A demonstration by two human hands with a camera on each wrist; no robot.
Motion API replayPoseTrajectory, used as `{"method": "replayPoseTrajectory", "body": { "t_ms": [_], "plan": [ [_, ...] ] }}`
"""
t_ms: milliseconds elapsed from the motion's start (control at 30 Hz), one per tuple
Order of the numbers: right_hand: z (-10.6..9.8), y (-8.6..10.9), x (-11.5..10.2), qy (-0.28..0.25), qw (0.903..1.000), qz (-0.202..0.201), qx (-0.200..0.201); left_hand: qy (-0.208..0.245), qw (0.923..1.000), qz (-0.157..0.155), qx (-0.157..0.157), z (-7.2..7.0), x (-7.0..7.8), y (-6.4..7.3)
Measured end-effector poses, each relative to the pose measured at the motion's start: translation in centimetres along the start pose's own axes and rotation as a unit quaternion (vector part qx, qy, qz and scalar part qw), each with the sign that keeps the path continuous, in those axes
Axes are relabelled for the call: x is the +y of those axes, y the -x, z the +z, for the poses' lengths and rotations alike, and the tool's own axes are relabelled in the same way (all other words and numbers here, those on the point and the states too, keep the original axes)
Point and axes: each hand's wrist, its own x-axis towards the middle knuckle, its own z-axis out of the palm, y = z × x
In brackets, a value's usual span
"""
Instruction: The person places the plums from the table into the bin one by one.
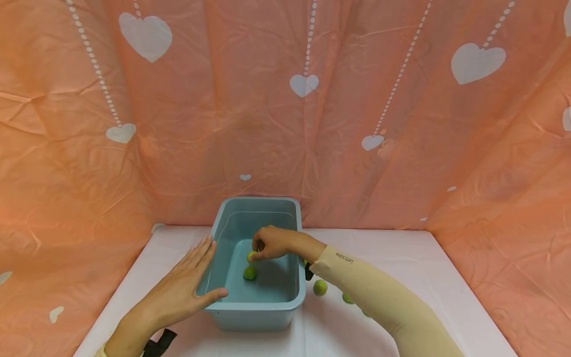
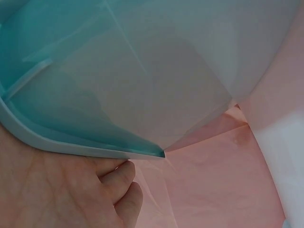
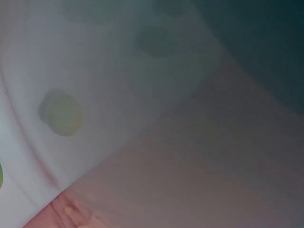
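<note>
A blue-grey plastic tub (image 1: 255, 320) stands on the white table, its long side running away from me. My left hand (image 1: 180, 282) rests on the tub's left rim, fingers straight and thumb over the near corner. In the left wrist view, this hand (image 2: 61, 190) lies against the tub's edge (image 2: 85, 151). Reaching over the right rim, my right hand (image 1: 275, 242) pinches a green lime (image 1: 251, 257) low inside the tub. Another lime (image 1: 250, 273) lies on the tub floor just nearer to me. The right wrist view does not show the right hand's fingers.
Several limes lie on the table right of the tub, among them one lime (image 1: 319, 287) near its wall and another lime (image 1: 347, 298) partly under my right forearm. An orange curtain (image 1: 339, 188) with white hearts hangs behind the table (image 1: 392, 253) and along both sides.
</note>
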Motion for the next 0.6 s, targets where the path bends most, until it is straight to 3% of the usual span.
{"method": "replayPoseTrajectory", "body": {
  "t_ms": [233, 600],
  "plan": [
    [0.21, -0.12, -0.14, 0.024, 0.9996, 0.012, -0.009, 0.006, 0.9999, -0.006, -0.006, -0.07, -0.05, -0.02],
    [0.1, -0.08, -0.18, 0.01, 0.9999, 0.001, -0.006, 0.004, 1.0, -0.007, -0.006, 0.0, 0.08, -0.01]
  ]
}}
